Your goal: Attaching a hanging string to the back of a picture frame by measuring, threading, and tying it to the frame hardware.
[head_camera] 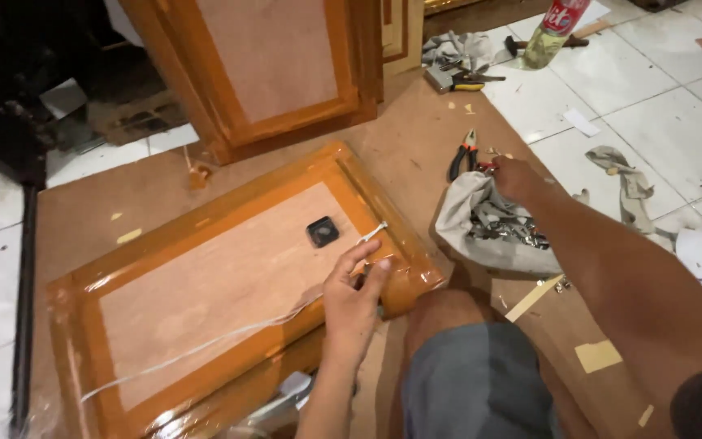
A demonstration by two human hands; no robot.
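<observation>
two cabinet doors [205, 284], one pliers [463, 153], one bottle [552, 28]

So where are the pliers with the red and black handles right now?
In the head view, the pliers lie on the brown board, upper right of centre, just above the grey cloth and beside the right hand.

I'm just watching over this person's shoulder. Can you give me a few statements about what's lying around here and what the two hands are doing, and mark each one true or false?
1. The left hand rests on the edge of an orange wooden panel lying flat on the floor. True.
2. The right hand is holding the pliers. False: the pliers lie on the floor beside it; the hand reaches into a grey cloth that holds metal pieces.
3. A small black square object sits on the panel. True.
4. The plastic bottle stands next to the left hand. False: it is far off on the white tiles, at the top of the view.
5. A thin white cord runs across the panel. True.
</observation>
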